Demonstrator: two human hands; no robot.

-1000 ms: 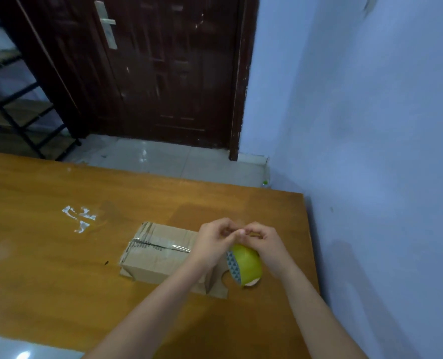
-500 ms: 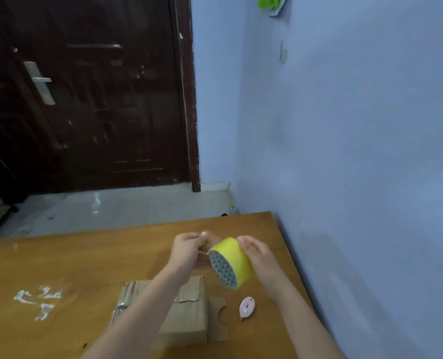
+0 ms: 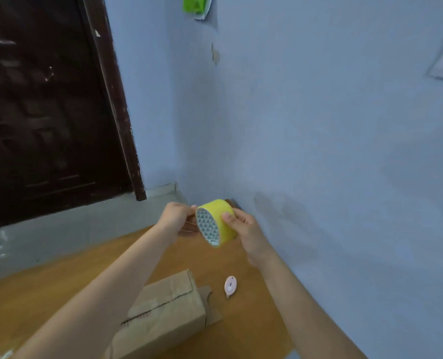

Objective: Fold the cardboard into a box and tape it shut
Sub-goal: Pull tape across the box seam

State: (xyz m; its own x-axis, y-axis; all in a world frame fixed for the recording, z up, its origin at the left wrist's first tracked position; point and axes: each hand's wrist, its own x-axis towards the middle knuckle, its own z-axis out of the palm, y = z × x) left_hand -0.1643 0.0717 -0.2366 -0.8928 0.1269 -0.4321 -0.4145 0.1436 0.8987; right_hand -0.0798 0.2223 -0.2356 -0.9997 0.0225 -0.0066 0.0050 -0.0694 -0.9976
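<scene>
Two hands hold yellow tape roll [image 3: 216,222] aloft: right hand [image 3: 243,226] grips rim, left hand [image 3: 175,218] pinches tape end. Box [image 3: 163,314], folded, at 6 o'clock, seam showing.

blue walls [image 3: 318,125] | dark door [image 3: 46,112] | grey floor [image 3: 59,229] | wooden table [image 3: 241,332]

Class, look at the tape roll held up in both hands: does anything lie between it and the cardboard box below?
Nothing visible does. The tape roll hangs in open air above the wooden table, and the cardboard box lies below; the pink cutter sits aside.
</scene>
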